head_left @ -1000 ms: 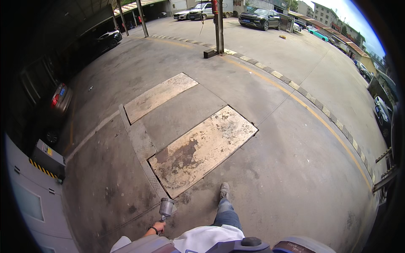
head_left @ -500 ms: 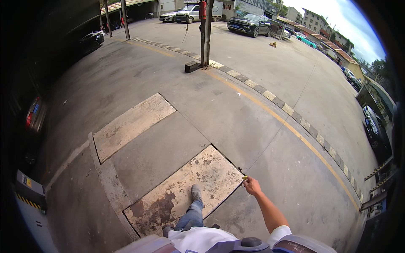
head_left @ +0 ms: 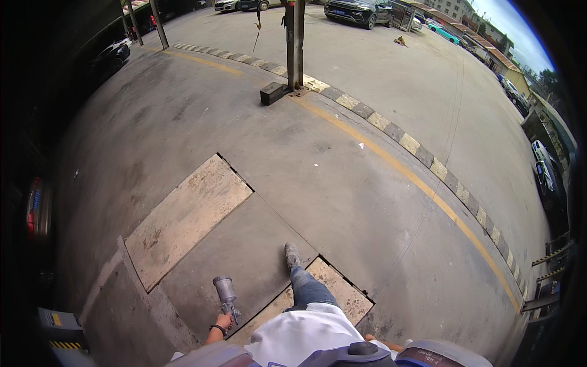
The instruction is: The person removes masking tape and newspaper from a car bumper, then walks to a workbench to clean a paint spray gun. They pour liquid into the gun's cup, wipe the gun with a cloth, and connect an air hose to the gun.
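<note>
My left hand (head_left: 225,322), with a dark band at the wrist, is closed round the handle of a spray gun (head_left: 228,300). A greyish cylindrical cup (head_left: 224,286) sits on top of the gun, which is held low over the concrete at my left. Of my right arm only a strip of skin (head_left: 372,338) shows beside the white shirt (head_left: 306,333). The shirt and headgear hide the right fingers, so what they hold cannot be seen. One shoe (head_left: 291,254) is forward on the floor, just past a worn pale floor plate (head_left: 342,286).
Another pale plate (head_left: 189,223) is set in the floor at left. Ahead stands a metal post (head_left: 295,49) with a dark block (head_left: 273,93) at its foot. A checkered kerb (head_left: 391,130) and yellow line (head_left: 367,147) curve right. A dark car (head_left: 359,12) is parked beyond.
I have stepped forward across the floor plate. My left hand has come into view with the spray gun. My right hand, which held a small yellow item, has swung back mostly out of sight.
</note>
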`<state>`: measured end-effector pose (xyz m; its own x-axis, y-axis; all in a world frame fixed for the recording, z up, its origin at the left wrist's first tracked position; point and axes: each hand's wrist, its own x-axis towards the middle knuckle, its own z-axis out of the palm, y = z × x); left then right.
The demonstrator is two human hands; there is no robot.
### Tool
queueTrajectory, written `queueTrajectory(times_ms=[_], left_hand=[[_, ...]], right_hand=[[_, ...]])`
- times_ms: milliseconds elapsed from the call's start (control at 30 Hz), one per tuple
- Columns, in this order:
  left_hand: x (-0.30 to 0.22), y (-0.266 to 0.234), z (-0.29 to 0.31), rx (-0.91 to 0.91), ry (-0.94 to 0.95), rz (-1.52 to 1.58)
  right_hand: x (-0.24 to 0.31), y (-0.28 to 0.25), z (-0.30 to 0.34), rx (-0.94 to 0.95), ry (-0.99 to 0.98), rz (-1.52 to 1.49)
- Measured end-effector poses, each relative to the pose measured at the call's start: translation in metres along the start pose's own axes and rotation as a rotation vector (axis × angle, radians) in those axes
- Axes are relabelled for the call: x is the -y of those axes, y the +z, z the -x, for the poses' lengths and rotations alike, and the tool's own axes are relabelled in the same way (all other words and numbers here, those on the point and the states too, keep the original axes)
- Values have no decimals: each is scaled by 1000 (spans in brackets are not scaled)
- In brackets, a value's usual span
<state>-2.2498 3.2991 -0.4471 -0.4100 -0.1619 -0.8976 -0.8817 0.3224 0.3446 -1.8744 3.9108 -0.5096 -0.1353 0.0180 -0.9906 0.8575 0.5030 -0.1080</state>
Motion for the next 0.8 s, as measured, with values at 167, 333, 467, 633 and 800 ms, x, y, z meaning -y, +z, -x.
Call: queueTrajectory(times_ms=[167,333,467,633,800], left_hand=[[-181,3,-52,-149,98,-134],[-308,4,-85,-94,150,-433],[-421,15,-152,-20,63,-481],[-599,-12,-248,30,18,-449],[-790,-80,-314,-20,-88,-133]], right_hand=[[292,-256,-13,-214,-59,-48],[653,-565,55,-755,-475,160],[894,-728,100,-1024,-765,428],[1083,-807,113,-838,-573,678],[1208,-882,106,-531,-481,1021]])
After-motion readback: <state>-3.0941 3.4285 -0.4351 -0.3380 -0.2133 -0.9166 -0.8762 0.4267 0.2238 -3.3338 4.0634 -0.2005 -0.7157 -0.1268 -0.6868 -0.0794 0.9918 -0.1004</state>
